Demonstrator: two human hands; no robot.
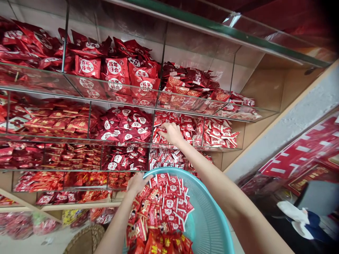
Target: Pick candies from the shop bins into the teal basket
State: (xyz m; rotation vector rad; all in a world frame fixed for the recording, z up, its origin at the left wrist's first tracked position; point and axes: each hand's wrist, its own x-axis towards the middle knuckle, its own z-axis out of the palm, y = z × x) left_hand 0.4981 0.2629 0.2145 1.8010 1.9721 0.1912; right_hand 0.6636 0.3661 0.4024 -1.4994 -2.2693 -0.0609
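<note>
My left hand [136,184] grips the rim of a turquoise plastic basket [214,211] at its far left side. Inside the basket lie small red-and-white packets [169,203] and, nearer to me, red packets with yellow lettering [165,243]. My right hand [171,134] reaches over the basket into a glass-fronted shelf compartment, just above a heap of small red packets [188,132] with white round labels. Its thumb and fingers are apart, and I see nothing held between them. Whether the fingertips touch the packets I cannot tell.
Glass dividers [89,120] split the shelves into compartments of red packets. Larger red packets [115,70] fill the upper shelf. A woven basket [86,240] stands on the floor at lower left. To the right are a wooden shelf side [265,130] and a white-and-navy item [299,218].
</note>
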